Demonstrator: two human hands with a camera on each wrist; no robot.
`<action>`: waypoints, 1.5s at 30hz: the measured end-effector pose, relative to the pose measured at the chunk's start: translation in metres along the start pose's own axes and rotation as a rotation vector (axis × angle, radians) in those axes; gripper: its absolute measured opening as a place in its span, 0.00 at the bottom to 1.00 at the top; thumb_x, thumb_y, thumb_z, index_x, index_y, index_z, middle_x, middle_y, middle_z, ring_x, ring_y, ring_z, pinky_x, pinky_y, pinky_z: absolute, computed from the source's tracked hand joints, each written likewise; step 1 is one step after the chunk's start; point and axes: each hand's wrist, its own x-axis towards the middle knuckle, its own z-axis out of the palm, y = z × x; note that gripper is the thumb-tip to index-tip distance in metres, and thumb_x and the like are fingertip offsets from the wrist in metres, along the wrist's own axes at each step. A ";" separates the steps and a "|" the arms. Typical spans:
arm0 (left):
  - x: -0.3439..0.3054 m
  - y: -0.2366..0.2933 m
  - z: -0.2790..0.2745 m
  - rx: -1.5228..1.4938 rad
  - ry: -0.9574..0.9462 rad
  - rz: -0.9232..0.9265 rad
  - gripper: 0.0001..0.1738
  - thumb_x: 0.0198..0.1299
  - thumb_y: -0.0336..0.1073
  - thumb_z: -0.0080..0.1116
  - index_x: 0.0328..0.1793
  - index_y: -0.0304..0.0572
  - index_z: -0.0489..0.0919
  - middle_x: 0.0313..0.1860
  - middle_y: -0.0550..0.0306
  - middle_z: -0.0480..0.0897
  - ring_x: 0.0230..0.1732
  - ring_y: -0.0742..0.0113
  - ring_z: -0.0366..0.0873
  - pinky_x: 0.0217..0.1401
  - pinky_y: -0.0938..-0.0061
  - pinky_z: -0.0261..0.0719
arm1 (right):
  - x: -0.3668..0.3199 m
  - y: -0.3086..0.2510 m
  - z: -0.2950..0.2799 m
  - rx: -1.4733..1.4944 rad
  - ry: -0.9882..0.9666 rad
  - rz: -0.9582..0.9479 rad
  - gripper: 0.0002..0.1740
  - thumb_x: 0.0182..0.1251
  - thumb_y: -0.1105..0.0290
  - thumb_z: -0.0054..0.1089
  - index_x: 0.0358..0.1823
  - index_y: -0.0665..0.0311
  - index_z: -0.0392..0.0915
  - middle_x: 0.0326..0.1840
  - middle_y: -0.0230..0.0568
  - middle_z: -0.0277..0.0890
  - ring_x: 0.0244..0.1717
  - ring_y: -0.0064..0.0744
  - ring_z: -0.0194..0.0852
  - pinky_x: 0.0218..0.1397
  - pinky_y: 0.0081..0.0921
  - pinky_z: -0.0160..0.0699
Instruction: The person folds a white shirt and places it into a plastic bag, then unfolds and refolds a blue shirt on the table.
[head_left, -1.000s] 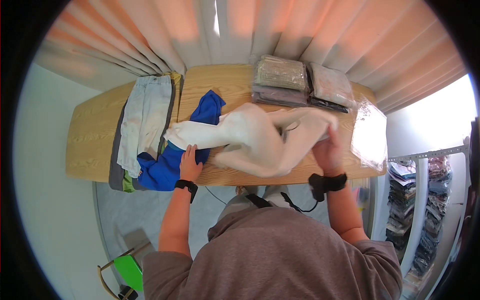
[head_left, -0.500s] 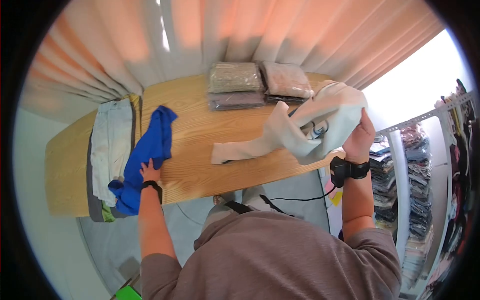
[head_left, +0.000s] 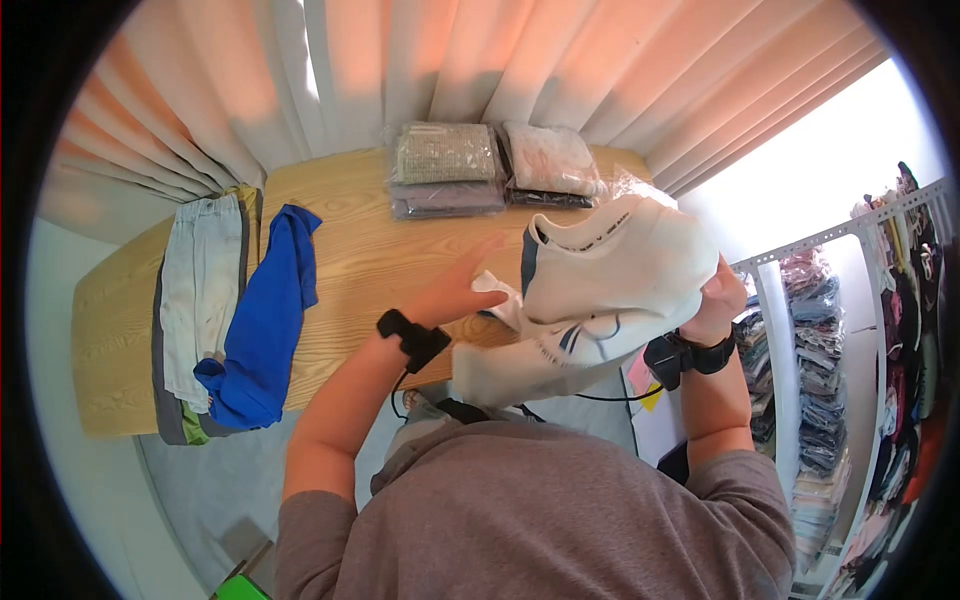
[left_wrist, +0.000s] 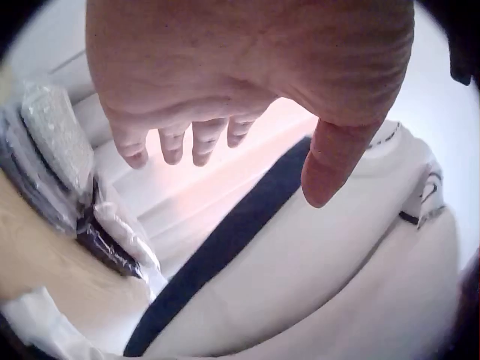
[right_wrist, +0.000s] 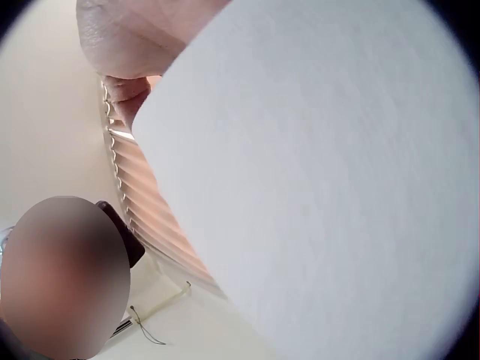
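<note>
Now the right hand [head_left: 716, 304], fingers curled, gripped the white, navy-trimmed fabric top [head_left: 620, 265] right of centre; the left hand [head_left: 447, 292] spread wide, empty. Lifting looked done, straightening out apparently left.

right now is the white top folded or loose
Loose: the white top hangs rumpled from the right hand, its cloth slack and uneven.

Head: above, facing forward and down, pale wooden table [head_left: 350, 330] mid-frame | Left wrist: close by bare left hand [left_wrist: 247, 67] (it fills the top), tilted towards white navy-trimmed garment [left_wrist: 285, 262] | Right wrist: facing upward, garment very near at right, pleated peach curtain [right_wrist: 154, 187] beyond | Head/left wrist share: clear-plastic-wrapped folded clothes [left_wrist: 56, 127], garment
</note>
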 end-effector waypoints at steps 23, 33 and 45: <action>-0.127 0.103 -0.223 0.309 1.176 -0.140 0.17 0.63 0.38 0.54 0.51 0.30 0.75 0.41 0.57 0.78 0.41 0.72 0.72 0.46 0.79 0.70 | 0.104 0.046 0.015 -1.479 0.123 -0.215 0.15 0.52 0.62 0.66 0.30 0.68 0.76 0.26 0.37 0.72 0.31 0.23 0.68 0.35 0.22 0.66; -0.209 0.155 -0.173 0.731 1.387 -0.188 0.11 0.61 0.27 0.49 0.48 0.33 0.77 0.43 0.54 0.79 0.44 0.68 0.75 0.50 0.75 0.71 | 0.214 0.145 -0.003 -0.611 -0.004 -0.264 0.15 0.62 0.72 0.57 0.48 0.72 0.75 0.42 0.33 0.78 0.41 0.20 0.73 0.46 0.19 0.72; -0.083 -0.046 0.018 -0.039 0.503 -0.438 0.16 0.54 0.29 0.57 0.50 0.36 0.75 0.36 0.46 0.80 0.38 0.59 0.79 0.44 0.72 0.75 | 0.111 0.228 -0.251 -1.274 0.311 0.348 0.14 0.67 0.66 0.47 0.47 0.68 0.74 0.39 0.36 0.76 0.33 0.28 0.73 0.36 0.25 0.73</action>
